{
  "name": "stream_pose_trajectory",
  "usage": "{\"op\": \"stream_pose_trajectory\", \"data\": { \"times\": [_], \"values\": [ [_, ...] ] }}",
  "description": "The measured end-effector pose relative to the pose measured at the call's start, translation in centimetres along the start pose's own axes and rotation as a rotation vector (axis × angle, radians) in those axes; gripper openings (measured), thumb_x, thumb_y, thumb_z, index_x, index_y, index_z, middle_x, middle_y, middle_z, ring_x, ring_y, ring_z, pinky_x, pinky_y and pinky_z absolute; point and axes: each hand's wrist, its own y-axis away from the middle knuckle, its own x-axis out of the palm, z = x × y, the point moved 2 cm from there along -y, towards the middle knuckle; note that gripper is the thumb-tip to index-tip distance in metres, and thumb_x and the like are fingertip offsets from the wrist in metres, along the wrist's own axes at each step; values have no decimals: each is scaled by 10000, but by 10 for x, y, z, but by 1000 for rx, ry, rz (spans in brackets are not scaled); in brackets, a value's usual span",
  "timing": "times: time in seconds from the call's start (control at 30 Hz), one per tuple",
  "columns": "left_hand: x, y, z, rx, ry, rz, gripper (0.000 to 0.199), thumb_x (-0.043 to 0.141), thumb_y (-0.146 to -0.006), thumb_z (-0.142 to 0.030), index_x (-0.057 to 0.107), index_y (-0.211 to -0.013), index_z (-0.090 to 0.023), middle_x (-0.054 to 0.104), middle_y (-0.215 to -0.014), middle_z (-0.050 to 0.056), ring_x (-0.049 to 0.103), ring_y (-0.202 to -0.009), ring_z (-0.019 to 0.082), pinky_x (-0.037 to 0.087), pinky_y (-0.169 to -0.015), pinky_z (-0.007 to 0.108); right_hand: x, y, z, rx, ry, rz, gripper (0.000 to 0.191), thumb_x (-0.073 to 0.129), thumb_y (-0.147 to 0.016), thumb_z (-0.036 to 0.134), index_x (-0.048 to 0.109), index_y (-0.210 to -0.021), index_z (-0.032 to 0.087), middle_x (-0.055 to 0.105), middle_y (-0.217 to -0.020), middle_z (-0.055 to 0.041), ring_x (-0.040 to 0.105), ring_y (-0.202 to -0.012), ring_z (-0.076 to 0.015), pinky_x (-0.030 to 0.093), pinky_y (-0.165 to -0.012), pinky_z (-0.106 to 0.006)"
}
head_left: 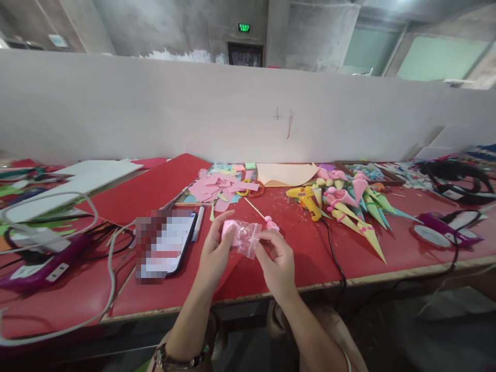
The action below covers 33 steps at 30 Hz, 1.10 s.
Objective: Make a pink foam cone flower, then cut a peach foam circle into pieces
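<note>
A small clear plastic bag (245, 238) with something pink in its left end is held between my hands, above the red table (310, 258). My left hand (218, 243) grips the pink-filled end, thumb on top. My right hand (277, 258) pinches the bag's right edge between thumb and fingers. Just behind the right hand lies a pink figure (272, 223) of rounded pieces, with a thin stick (253, 207) reaching up and left from it. What the pink content is made of cannot be made out.
A phone (168, 245) and a white pen (198, 225) lie left. Behind are pink paper pieces (211, 187) and scissors (256, 189). A yellow glue gun (306, 200), its cable, and paper cones (349, 206) lie right. Purple power strips (50, 266) sit at the far left and right.
</note>
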Motion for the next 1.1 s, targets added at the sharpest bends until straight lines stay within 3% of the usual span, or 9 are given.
{"op": "stream_pose_trajectory", "data": {
  "times": [0.23, 0.4, 0.63, 0.8, 0.97, 1.1],
  "values": [
    [-15, -8, 3, -11, 53, -178, 377, 595, -678, -440, 575, -993, -233, 524, -758, -38, 458, -611, 67, 382, -556, 162, -5, -4, -6, 240, -157, -87, 168, 557, -767, 298, 637, -826, 163, 634, -749, -31, 573, -638, -123, 478, -619, -253],
    [-20, -9, 4, -16, -97, -212, 338, 549, -708, -415, 565, -990, -231, 518, -788, -30, 474, -675, 92, 402, -609, 198, -10, -9, -12, 275, -253, -120, 127, 617, -725, 293, 599, -740, 168, 596, -665, 9, 541, -571, -94, 458, -574, -227],
    [-23, -17, 17, 191, -605, -134, 361, 479, -728, -354, 498, -1043, -179, 535, -956, 58, 525, -896, 203, 421, -826, 363, -10, -9, -15, 326, -419, -90, 133, 681, -676, 248, 572, -669, 173, 571, -642, 33, 509, -549, -66, 426, -562, -192],
    [-15, -11, 9, 461, -809, -202, 389, 488, -748, -351, 480, -1083, -155, 445, -1126, 131, 388, -1140, 263, 306, -980, 440, -7, -9, -13, 455, -620, -57, 144, 696, -662, 298, 658, -697, 163, 614, -633, 4, 511, -531, -65, 441, -537, -186],
    [-3, -3, 1, 488, -709, -110, 191, 434, -809, -298, 534, -934, -194, 566, -956, 70, 510, -961, 205, 420, -851, 371, -6, -9, -15, 534, -761, -103, 164, 723, -635, 305, 682, -682, 153, 598, -603, 12, 492, -503, -44, 436, -503, -144],
    [7, 1, 3, 409, -508, 113, 191, 445, -813, -283, 536, -955, -195, 605, -873, 38, 574, -791, 145, 472, -704, 277, -4, -9, -15, 565, -836, -75, 126, 733, -630, 271, 658, -639, 170, 577, -587, 37, 477, -500, -32, 424, -499, -120]
  ]
}}
